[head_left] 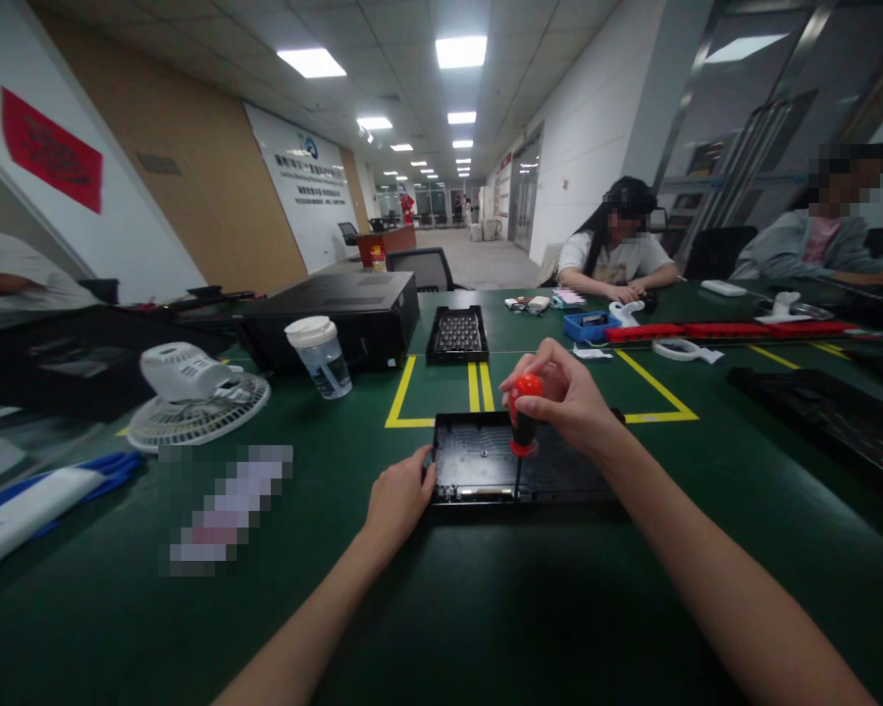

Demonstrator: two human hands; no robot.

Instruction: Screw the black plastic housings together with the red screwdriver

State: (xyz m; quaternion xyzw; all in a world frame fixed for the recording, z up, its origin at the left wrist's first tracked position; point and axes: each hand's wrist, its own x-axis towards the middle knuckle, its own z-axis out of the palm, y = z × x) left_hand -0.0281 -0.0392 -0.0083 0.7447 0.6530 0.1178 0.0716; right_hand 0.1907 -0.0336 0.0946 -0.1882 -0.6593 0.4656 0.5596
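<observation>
A green table fills the lower view, with a shallow black panel lying flat near its middle. Beyond the panel and to its right, a person in a white top sits with hands together on the tabletop. Beyond the panel to its left lies a large black box. Left of the panel, a white fan rests with its round grille down. Past the panel's left end sits a black tray filled with small shiny pieces. At the panel's right half is the right hand, raised above it, thumb and fingers closed around a screwdriver. The left hand grips the panel's left edge, its fingers close together. Between the fan and the box's right end, a lidded clear cup stands left of the panel and farther back. The red-and-black screwdriver stands nearly upright over the panel, its shaft reaching down to the near edge; whether the tip meets a screw cannot be told. A thin silvery strip runs along that edge, just left of the shaft.
</observation>
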